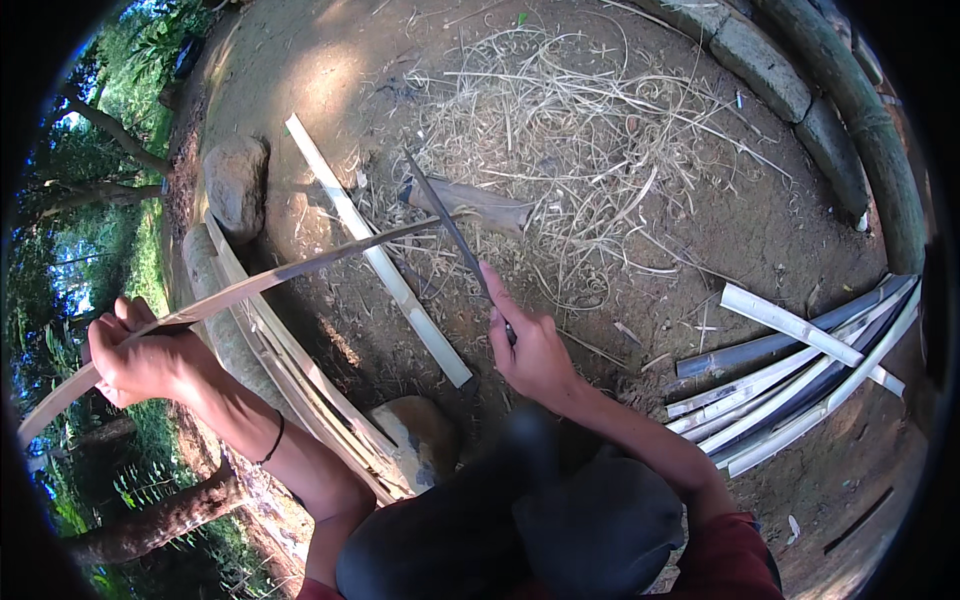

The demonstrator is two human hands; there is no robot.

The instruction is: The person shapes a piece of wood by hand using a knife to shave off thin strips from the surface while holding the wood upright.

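My left hand is closed around a long split bamboo strip, which slants up to the right across the middle. In my right hand is a long dark-bladed knife, its handle wrapped by my fingers and the index finger stretched along it. The blade crosses the strip near the strip's far end. Below that crossing lies a short piece of bamboo or wood on the ground. A flat pale bamboo slat lies on the dirt beneath the strip.
Curled bamboo shavings cover the ground ahead. Split bamboo pieces are stacked at the right, and more strips lie at the left. Stones sit at the left; concrete blocks and a log border the far right.
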